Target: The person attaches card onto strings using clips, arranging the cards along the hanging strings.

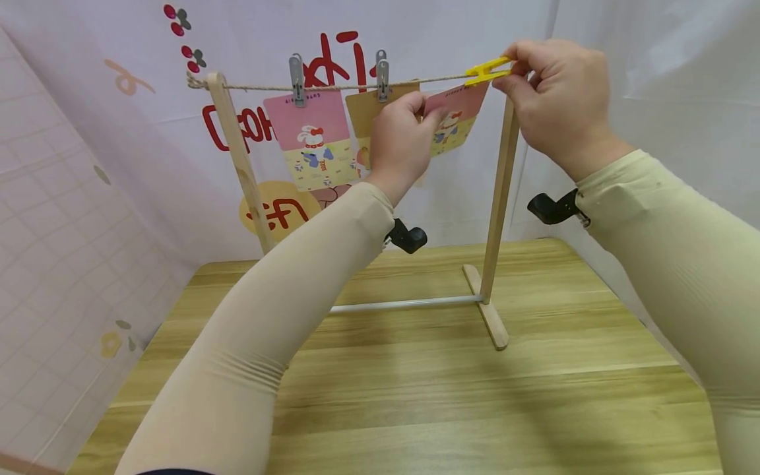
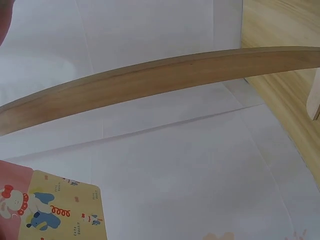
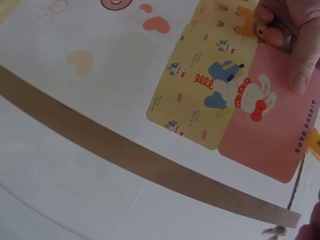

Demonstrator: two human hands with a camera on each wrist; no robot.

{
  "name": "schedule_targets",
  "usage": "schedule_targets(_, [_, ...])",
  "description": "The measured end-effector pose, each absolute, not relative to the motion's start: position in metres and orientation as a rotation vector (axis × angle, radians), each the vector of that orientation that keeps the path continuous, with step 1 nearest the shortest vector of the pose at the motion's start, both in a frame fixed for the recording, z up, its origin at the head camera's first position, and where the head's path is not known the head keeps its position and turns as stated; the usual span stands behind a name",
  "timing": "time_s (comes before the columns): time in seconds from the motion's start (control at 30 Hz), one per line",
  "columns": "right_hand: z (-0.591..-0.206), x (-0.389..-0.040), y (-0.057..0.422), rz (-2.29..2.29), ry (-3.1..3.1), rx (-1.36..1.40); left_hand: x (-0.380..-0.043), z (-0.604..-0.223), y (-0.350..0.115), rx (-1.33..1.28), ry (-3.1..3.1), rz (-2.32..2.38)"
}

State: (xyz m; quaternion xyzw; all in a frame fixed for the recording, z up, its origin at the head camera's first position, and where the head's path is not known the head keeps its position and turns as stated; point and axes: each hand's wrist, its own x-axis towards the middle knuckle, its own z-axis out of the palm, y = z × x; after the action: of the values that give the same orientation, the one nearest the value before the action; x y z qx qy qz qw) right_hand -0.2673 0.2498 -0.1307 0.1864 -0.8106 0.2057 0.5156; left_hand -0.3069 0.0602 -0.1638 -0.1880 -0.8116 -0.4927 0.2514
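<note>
My left hand (image 1: 404,142) pinches the left edge of a pink-and-yellow rabbit card (image 3: 220,95), its thumb on the pink half in the right wrist view. At the card's upper right corner, my right hand (image 1: 561,99) pinches the tail of a yellow clothespin (image 1: 488,70); the pin's nose is at the rope and the card's top edge. The card tilts below the rope (image 1: 439,80). A similar card (image 1: 311,142) hangs farther left from a grey clothespin (image 1: 297,79). Between them, a tan card (image 1: 359,119) hangs from another grey clothespin (image 1: 382,76), partly behind my left hand.
The rope runs between two wooden posts; the right post (image 1: 500,204) stands on a wooden foot (image 1: 489,323). A white rod (image 1: 410,303) joins the frame low down. Beneath is a wood-grain table (image 1: 475,402), with a printed white cloth (image 1: 475,26) behind.
</note>
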Motion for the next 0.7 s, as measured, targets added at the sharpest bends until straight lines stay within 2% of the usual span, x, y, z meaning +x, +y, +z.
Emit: schedule_targets(0.7, [-0.1229,-0.2698,0.2456,0.381,-2.026,0.478,-0.3145,-0.1621,0.0619,-0.501,-2.213,-1.347])
